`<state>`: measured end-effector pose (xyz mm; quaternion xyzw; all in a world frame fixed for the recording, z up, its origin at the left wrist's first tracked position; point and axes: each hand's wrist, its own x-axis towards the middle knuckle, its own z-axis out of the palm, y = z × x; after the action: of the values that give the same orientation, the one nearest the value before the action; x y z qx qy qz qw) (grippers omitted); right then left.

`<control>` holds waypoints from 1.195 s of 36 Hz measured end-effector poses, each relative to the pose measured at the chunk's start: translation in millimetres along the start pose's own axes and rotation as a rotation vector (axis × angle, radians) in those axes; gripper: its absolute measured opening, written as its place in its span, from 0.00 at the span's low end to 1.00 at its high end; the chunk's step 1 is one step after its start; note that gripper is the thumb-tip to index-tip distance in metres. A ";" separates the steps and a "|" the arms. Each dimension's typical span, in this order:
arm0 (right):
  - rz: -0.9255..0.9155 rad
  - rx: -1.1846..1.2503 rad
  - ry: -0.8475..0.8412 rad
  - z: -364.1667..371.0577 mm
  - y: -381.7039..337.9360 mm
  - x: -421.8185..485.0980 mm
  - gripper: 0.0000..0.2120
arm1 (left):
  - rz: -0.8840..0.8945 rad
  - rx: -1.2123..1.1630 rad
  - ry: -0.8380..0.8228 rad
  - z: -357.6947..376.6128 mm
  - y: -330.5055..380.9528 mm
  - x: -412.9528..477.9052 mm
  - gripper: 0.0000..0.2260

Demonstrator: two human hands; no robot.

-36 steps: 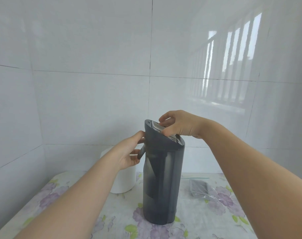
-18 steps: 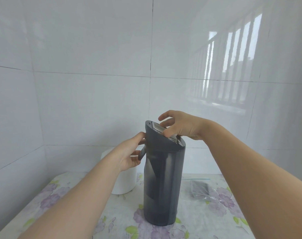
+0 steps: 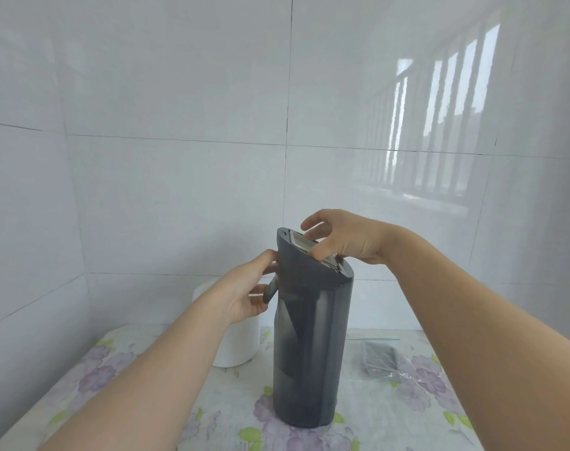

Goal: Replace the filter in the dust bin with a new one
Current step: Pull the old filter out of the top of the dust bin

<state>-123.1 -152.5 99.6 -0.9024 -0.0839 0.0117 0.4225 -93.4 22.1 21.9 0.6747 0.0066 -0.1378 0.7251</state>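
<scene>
A tall dark grey dust bin (image 3: 311,353) stands upright on the flowered table (image 3: 391,415). A pale filter (image 3: 304,243) sits in its slanted top. My right hand (image 3: 342,239) rests on that top, thumb and fingers pinching the filter's lower part. My left hand (image 3: 247,291) grips the bin's left side near a small grey latch (image 3: 270,289). A second filter in a clear plastic bag (image 3: 379,358) lies on the table to the right of the bin.
A white cylinder (image 3: 236,343) stands behind my left hand, close to the tiled back wall (image 3: 179,190). The table fits into a corner with walls at left and behind.
My right hand's fingers have spread slightly on the filter. The bin and my left hand stay in place.
</scene>
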 end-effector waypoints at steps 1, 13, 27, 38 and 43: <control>-0.001 0.000 -0.001 -0.1 0.3 0.0 0.24 | -0.001 0.000 0.000 -0.1 -0.1 0.1 0.09; -0.005 -0.041 -0.014 0.1 0.3 1.7 0.32 | -0.002 -0.011 -0.007 -0.6 -0.5 2.6 0.09; -0.028 0.027 0.021 -0.1 4.2 -0.2 0.27 | -0.007 -0.008 0.002 -1.1 -1.5 5.3 0.09; -0.017 0.004 0.054 -1.1 -0.5 -1.2 0.27 | -0.037 0.027 -0.023 -4.0 3.1 2.0 0.13; -0.018 -0.009 0.060 -1.1 -0.3 -0.4 0.28 | -0.056 0.026 -0.030 -3.6 1.3 2.8 0.14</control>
<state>-123.5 -153.3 100.6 -0.9034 -0.0795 -0.0197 0.4208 -89.8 25.2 22.3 0.6816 0.0127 -0.1680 0.7121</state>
